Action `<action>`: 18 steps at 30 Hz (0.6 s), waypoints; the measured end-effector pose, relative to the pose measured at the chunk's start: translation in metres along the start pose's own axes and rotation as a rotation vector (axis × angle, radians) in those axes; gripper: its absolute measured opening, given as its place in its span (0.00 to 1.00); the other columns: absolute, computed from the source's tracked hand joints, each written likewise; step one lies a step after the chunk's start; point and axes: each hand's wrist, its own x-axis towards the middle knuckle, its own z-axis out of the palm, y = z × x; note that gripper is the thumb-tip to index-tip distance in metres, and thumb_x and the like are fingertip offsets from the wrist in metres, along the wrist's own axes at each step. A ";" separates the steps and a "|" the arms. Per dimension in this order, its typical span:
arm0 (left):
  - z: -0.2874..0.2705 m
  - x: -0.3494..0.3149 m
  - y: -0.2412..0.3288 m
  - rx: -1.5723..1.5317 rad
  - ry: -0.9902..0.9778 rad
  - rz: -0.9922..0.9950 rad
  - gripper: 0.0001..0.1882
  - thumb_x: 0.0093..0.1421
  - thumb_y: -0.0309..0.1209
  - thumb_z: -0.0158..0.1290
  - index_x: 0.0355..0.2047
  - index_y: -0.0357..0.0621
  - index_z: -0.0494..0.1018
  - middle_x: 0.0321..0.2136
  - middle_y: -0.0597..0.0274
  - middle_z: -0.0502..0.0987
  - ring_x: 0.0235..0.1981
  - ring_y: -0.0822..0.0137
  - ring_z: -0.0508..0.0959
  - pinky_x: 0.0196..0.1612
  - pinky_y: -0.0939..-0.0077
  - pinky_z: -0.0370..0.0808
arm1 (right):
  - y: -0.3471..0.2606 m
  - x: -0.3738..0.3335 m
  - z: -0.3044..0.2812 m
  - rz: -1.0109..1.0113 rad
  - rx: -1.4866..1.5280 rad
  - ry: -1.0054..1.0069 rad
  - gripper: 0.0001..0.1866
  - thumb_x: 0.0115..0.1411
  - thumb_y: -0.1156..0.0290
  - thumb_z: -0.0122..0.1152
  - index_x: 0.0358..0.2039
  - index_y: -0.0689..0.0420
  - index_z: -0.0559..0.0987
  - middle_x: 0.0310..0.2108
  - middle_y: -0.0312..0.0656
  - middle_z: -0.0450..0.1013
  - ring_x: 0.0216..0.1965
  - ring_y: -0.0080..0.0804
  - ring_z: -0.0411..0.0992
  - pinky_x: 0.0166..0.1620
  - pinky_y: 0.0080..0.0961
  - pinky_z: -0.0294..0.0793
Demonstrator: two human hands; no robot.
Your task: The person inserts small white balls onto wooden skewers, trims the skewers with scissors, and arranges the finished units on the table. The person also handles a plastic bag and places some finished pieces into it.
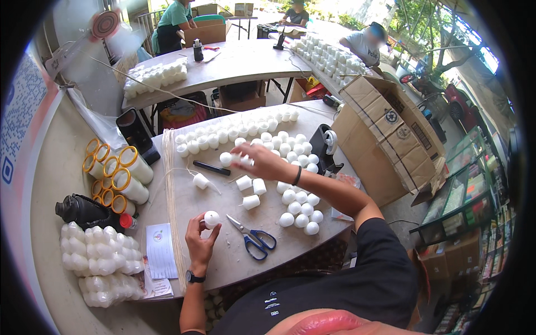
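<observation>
My left hand (201, 237) pinches a small white candle (211, 218) upright, its rounded top with a dark dot facing up. Farther off, my right hand (259, 161) reaches across the table at another white candle (225, 159) by its fingertips. White shows between its bent fingers, and blur hides whether they grip it. Below that hand lie a few loose candles (250, 202), some tipped over with thin wicks. One candle (200, 180) with a trailing wick lies to the left, near a black marker (211, 167). Blue-handled scissors (254, 237) rest just right of my left hand.
Rows of white candles (222, 135) and a cluster (301, 209) cover the back and right. A bundle of pale cord (174, 212) runs down the left, beside papers (162, 251), bagged candles (100, 251) and orange-rimmed rolls (134, 184). A cardboard box (379, 134) stands right. Other people work beyond.
</observation>
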 end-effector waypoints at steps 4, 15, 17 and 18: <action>0.011 0.012 0.040 -0.099 -0.095 0.052 0.23 0.54 0.28 0.70 0.48 0.36 0.76 0.38 0.57 0.78 0.35 0.68 0.82 0.37 0.75 0.78 | -0.055 -0.044 0.007 -0.003 0.310 -0.372 0.36 0.59 0.49 0.70 0.62 0.56 0.72 0.52 0.54 0.75 0.47 0.44 0.79 0.47 0.36 0.80; 0.049 0.035 0.062 -0.254 -0.119 0.100 0.24 0.54 0.27 0.69 0.50 0.35 0.75 0.41 0.54 0.78 0.36 0.66 0.83 0.39 0.74 0.80 | -0.050 -0.067 0.004 0.084 0.537 -0.054 0.09 0.60 0.71 0.70 0.40 0.57 0.87 0.46 0.43 0.80 0.42 0.27 0.79 0.44 0.24 0.80; 0.052 0.036 0.060 -0.274 -0.130 0.105 0.24 0.54 0.28 0.69 0.50 0.35 0.75 0.42 0.54 0.78 0.37 0.65 0.83 0.39 0.74 0.80 | -0.047 -0.069 0.004 0.057 0.528 -0.042 0.08 0.60 0.73 0.69 0.40 0.60 0.86 0.46 0.44 0.80 0.41 0.27 0.79 0.44 0.24 0.80; 0.053 0.036 0.060 -0.283 -0.135 0.108 0.24 0.54 0.28 0.69 0.50 0.35 0.75 0.42 0.54 0.78 0.37 0.65 0.84 0.40 0.75 0.80 | -0.047 -0.070 0.005 0.050 0.522 -0.039 0.08 0.61 0.73 0.69 0.40 0.60 0.85 0.45 0.44 0.81 0.41 0.27 0.79 0.44 0.24 0.80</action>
